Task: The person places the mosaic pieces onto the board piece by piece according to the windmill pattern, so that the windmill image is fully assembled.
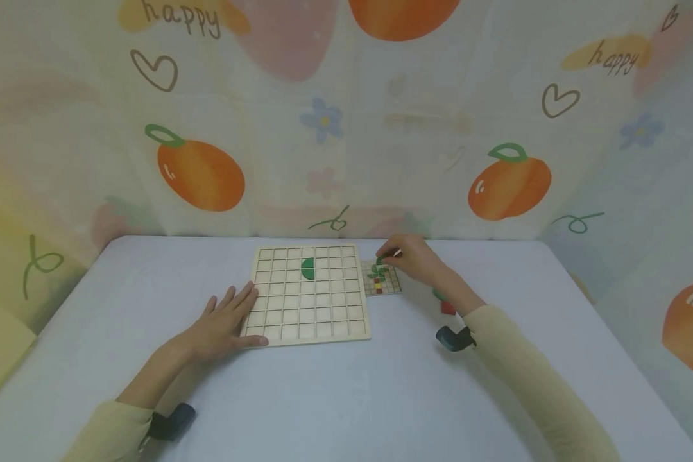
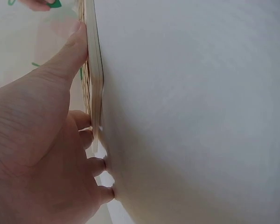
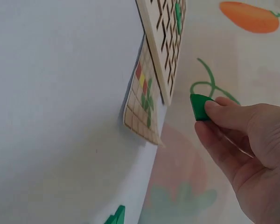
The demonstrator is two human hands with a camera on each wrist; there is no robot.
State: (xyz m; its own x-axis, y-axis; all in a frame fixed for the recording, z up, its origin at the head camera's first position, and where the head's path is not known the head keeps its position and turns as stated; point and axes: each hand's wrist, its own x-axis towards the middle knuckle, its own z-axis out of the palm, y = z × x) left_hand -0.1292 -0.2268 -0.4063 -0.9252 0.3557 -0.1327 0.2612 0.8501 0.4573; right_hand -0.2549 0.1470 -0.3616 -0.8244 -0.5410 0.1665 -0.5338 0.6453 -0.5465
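Observation:
My left hand point(image 1: 222, 324) rests at the lower left corner of a wooden grid board point(image 1: 323, 314), fingers spread along its left side and thumb on the front edge. In the left wrist view the thumb lies along the board's edge point(image 2: 95, 70). Two green quarter-round pieces point(image 1: 308, 269) sit in neighbouring cells, together making a half disc. My right hand point(image 1: 412, 256) pinches a green quarter-round piece point(image 3: 200, 107) between thumb and fingers. It is held above a small pattern card point(image 1: 389, 282), which shows a green, red and yellow design and lies against the board's right side.
Under the right forearm lie a red piece point(image 1: 448, 308) and green pieces point(image 1: 439, 294), partly hidden by the arm. Green pieces point(image 3: 115, 215) also show at the bottom of the right wrist view. A patterned curtain point(image 1: 346, 160) hangs behind the white table point(image 1: 335, 398).

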